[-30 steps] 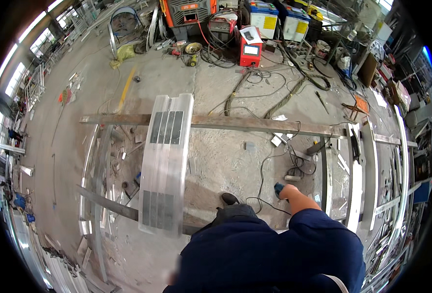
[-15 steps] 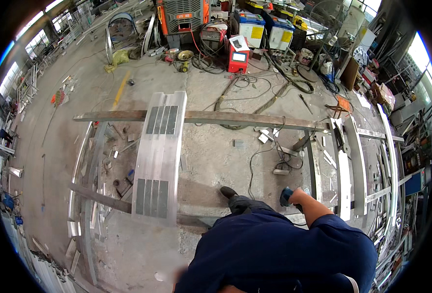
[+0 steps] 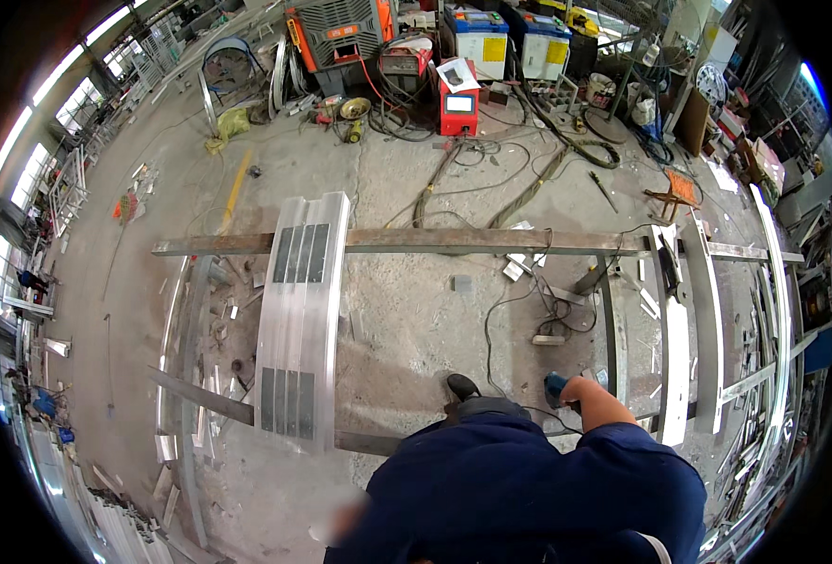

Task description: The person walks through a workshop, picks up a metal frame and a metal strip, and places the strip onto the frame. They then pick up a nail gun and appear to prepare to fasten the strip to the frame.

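My right forearm reaches down at right of centre, and my right hand is mostly hidden at its end. It is close to a blue-green thing, which could be a shoe or something held; I cannot tell. Left of my navy-clad torso, a blurred skin-toned patch may belong to my left hand or arm; no fingers show. A wide ribbed aluminium profile with dark grey patches lies across two steel bars at left. My dark shoe stands on the floor between the bars.
A long steel bar crosses ahead. Pale metal lengths lie at right, one bearing a black tool. Cables and offcuts litter the floor. Behind stand a red machine, an orange-grey unit and an orange folding stool.
The view has shifted and turned slightly. My dark shoe has moved a little to the right over the floor. The ribbed profile stays on the bars, and my right arm remains lowered.
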{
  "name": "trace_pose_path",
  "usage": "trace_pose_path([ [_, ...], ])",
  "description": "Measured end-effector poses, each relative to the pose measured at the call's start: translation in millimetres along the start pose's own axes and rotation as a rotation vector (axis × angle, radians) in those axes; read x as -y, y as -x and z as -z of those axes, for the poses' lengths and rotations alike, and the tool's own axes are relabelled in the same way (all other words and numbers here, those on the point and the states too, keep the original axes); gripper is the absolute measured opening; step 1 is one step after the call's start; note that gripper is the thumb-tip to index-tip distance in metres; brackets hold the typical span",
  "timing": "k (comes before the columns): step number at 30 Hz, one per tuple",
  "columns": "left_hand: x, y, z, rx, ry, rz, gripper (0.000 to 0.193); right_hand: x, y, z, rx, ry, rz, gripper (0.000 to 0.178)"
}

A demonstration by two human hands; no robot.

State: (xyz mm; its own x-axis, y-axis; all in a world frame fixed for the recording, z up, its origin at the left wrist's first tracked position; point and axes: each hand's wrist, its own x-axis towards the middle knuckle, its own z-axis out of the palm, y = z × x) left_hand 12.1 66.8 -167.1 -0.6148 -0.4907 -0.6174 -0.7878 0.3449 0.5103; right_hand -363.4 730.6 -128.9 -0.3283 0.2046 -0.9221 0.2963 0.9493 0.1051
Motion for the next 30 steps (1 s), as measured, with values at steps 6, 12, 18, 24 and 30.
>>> trace_pose_path([
  [6,-59.9,21.6,-16.3,0.030,-0.132,-0.121,0.027,-18.9,-97.4,18.4,0.308,-0.208,0.050,0.027],
  [12,-167.6,81.6,-29.3,0.038,-0.287,-0.110,0.020,42.5,-62.5,66.6,0.179,-0.290,0.135,0.025],
  [18,-146.4,90.2,-52.2,0.031,-0.226,0.008,0.023,97.9,-62.0,106.6,0.218,-0.209,0.054,0.020],
  [24,-129.2,83.2,-65.6,0.016,-0.170,0.045,0.026,78.5,-130.6,89.5,-0.205,0.113,0.242,0.030],
  [30,-111.7,95.6,-56.9,0.019,-0.178,0.047,0.029,74.1,-108.3,96.1,-0.144,0.125,0.276,0.030],
])
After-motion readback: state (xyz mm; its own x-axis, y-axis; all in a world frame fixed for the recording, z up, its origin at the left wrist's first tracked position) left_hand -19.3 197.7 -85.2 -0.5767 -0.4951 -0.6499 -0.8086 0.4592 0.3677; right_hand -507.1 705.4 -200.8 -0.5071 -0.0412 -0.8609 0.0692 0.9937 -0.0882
